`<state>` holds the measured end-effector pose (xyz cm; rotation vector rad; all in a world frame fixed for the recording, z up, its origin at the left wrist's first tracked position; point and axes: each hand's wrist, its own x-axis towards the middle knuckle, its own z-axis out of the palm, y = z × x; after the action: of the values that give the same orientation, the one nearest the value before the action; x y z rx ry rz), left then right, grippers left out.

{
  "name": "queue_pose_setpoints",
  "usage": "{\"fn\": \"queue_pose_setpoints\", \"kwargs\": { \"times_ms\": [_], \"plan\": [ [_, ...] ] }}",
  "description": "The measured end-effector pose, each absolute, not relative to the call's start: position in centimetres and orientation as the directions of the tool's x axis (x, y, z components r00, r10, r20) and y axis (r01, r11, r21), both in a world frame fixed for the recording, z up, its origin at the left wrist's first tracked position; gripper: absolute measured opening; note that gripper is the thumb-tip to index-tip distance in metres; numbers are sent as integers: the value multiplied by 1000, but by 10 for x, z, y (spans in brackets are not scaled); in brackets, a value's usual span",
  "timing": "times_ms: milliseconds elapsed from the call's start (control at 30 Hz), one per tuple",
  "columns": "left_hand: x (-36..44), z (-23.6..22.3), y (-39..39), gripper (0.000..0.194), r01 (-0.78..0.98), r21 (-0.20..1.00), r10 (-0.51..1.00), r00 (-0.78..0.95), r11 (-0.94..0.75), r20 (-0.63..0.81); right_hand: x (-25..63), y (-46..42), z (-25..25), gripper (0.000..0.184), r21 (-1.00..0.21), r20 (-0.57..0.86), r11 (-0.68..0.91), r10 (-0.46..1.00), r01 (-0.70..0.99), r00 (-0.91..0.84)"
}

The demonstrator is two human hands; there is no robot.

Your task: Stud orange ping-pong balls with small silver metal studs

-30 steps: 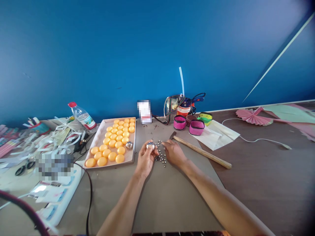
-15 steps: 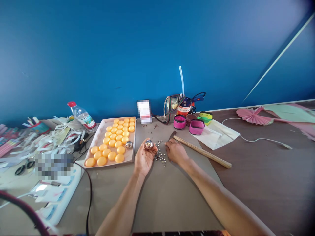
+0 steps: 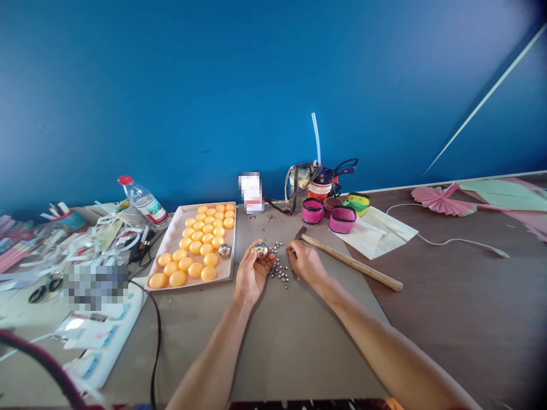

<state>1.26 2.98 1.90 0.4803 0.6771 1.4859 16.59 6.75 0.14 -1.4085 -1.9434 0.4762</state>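
Note:
My left hand [image 3: 252,278] is closed around a shiny silver ball [image 3: 261,249], holding it at the fingertips just above the mat. Small metal balls [image 3: 280,271] lie scattered on the mat [image 3: 273,341] between my two hands. On their right side is my right hand [image 3: 306,262], its fingers curled together in a pinch; whatever they hold is too small or hidden to make out. Right behind that hand lies a hammer [image 3: 350,261] with a wooden handle. A second silver ball [image 3: 224,250] sits in the tray [image 3: 173,242] among many orange balls [image 3: 195,247].
Pink fabric-like cups [image 3: 342,220] and white paper [image 3: 378,230] stand at the back right. A bottle [image 3: 147,204] leans behind the tray. Clutter, scissors [image 3: 45,289], a power strip [image 3: 113,339] and a dark cable [image 3: 157,341] fill the left. A paper fan [image 3: 444,199] lies far right.
The silver ball in my left hand has turned and shifted slightly right. My right hand's fingers have drawn together more, staying beside the small metal balls.

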Motion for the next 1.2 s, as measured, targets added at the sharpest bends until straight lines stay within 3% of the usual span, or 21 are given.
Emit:
{"fn": "queue_pose_setpoints", "kwargs": {
  "times_ms": [133,267,367,433,567,867,1200],
  "plan": [
    [14,18,29,33,-731,681,994,-40,40,-101,162,68,6,5,-817,340,348,935,460,-104],
    [15,17,30,32,-713,700,995,-38,40,-95,156,65,14,13,-983,156,171,971,66,-182],
    [15,15,30,32,-698,715,995,-45,35,-93,152,61,20,17,-983,68,14,953,-181,-296],
    [16,14,31,31,-687,727,995,-50,28,-86,151,59,23,17,-965,64,-26,942,-262,-329],
    [18,15,29,31,-650,760,995,-61,20,-79,148,58,22,17,-962,33,-56,948,-269,-316],
    [20,12,27,32,-572,820,996,-51,26,-67,145,54,20,16,-998,38,23,964,-61,-264],
    [15,2,27,39,-417,909,992,-113,-3,-48,145,54,18,13,-1000,21,17,955,-17,-295]
  ]
}}
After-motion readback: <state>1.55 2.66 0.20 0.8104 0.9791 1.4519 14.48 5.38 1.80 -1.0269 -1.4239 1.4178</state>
